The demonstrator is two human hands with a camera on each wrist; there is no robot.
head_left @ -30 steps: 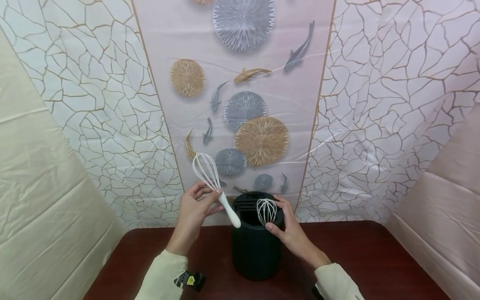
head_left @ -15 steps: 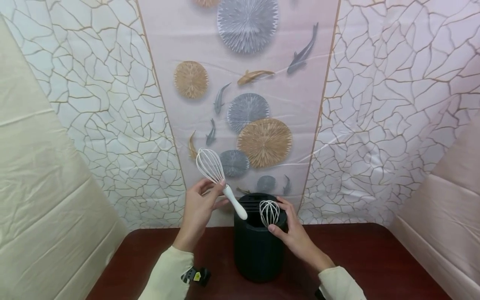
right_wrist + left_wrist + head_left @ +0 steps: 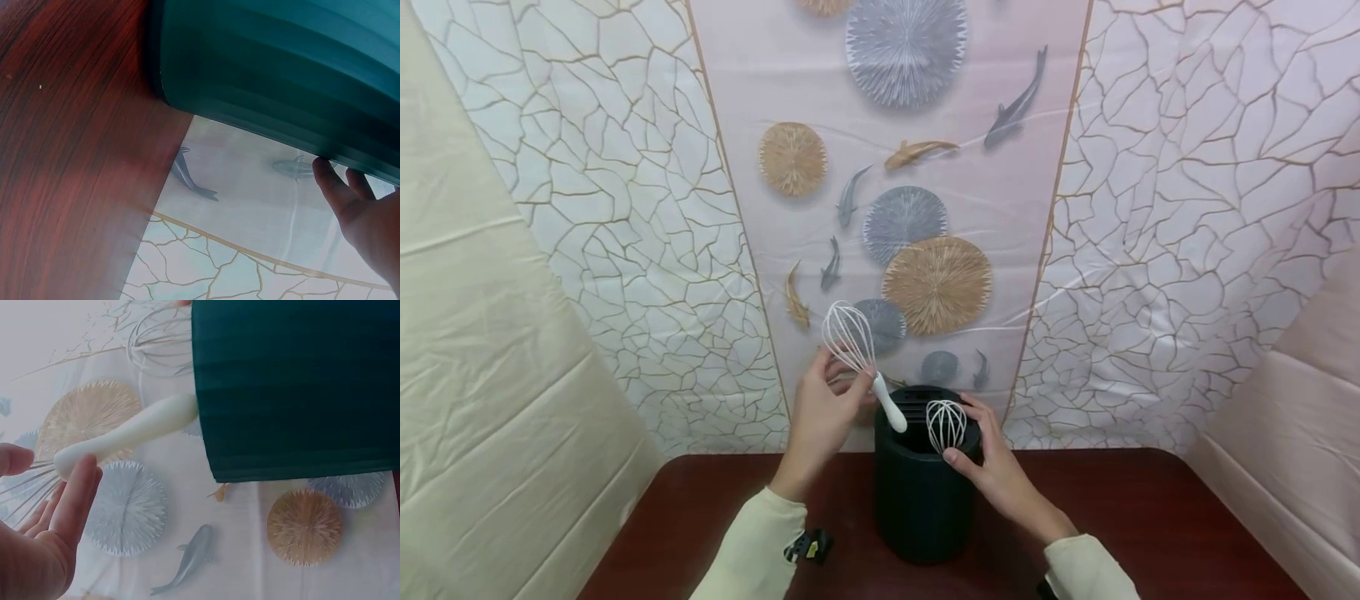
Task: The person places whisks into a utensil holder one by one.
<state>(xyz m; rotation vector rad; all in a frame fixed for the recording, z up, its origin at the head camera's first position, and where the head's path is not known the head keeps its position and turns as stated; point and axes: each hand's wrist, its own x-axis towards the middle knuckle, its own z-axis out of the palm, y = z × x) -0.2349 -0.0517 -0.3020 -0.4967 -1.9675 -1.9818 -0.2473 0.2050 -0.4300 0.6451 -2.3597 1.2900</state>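
Observation:
My left hand [image 3: 823,412] pinches a white balloon whisk [image 3: 891,404] where the wires meet the handle. Its wire head points up and left, and the handle end slants down over the left part of a dark green utensil holder's [image 3: 925,508] opening. In the left wrist view, thumb and fingers lie on either side of the whisk's wires at the handle [image 3: 131,434]. A second whisk [image 3: 946,425] stands in the holder, wire head up, its lower part hidden inside. My right hand [image 3: 1011,479] grips the holder's right rim, thumb in front and fingers behind.
The holder stands on a dark red wooden table [image 3: 715,525], near its back edge. Slots [image 3: 917,408] cross the back of its top. A patterned cloth [image 3: 880,167] hangs behind the table, with beige padded panels [image 3: 490,375] at both sides.
The whisk in my left hand has moved right and slightly up, its handle end now further over the holder's opening. My right hand stays on the rim. The head view has shifted slightly.

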